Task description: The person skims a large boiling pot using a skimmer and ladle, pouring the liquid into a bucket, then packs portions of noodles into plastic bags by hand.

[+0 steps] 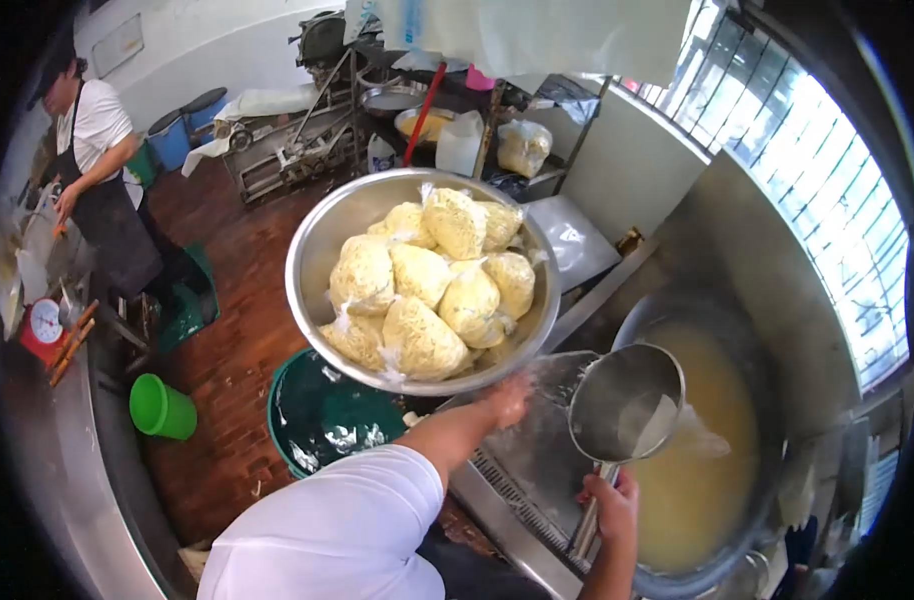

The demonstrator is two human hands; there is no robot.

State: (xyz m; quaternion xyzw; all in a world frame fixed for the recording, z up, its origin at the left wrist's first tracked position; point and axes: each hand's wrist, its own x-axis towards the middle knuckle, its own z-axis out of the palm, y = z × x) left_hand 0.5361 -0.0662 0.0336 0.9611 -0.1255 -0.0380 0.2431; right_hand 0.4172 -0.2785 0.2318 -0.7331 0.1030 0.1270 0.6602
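Head view, scoop (pixel 617 400) in right hand (pixel 612 502), left hand (pixel 508 400) by bowl (pixel 313 262)

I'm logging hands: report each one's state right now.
Left hand: blurred, by the metal bowl; grip cannot be told.
Right hand: closed, holding the round metal utensil by its handle.

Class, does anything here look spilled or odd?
Yes: irregular white patches inside the round dark-green plastic tub, partly hidden by the large silver metal bowl, stand out against the dark green. Residue or glare? I can't tell.
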